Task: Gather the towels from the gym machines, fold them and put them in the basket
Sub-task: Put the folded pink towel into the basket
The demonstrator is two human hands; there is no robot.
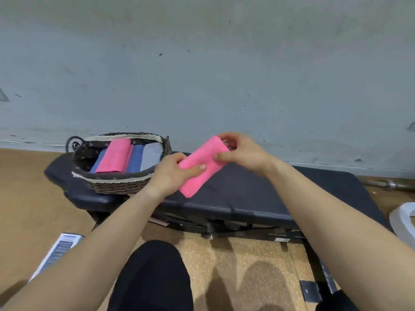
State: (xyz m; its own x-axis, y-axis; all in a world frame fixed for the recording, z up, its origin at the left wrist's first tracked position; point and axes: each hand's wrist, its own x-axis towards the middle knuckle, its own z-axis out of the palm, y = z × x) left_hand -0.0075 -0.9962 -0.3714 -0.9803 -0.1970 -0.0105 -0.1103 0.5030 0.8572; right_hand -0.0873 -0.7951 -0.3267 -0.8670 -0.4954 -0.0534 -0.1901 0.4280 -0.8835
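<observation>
Left hand (170, 173) and right hand (240, 151) both grip the folded pink towel (202, 169)

Black bench (258, 187) against grey wall (202, 63)

Both hands hold a folded pink towel (195, 182) just above the black padded surface (258, 189) — the left hand (170, 173) grips its near part with the thumb laid across the top, and the right hand (242, 153) pinches its far end. It slants from lower left to upper right. To the left a dark wicker basket (116, 179) stands on the same surface, with folded cloths side by side in it: a blue towel (98, 161), a second pink towel (114, 157), a second blue towel (135, 158) and a grey towel (151, 156). Behind runs a scuffed pale wall (202, 63); below lie a tan floor (29, 198) and a black-clad knee (155, 277).
</observation>
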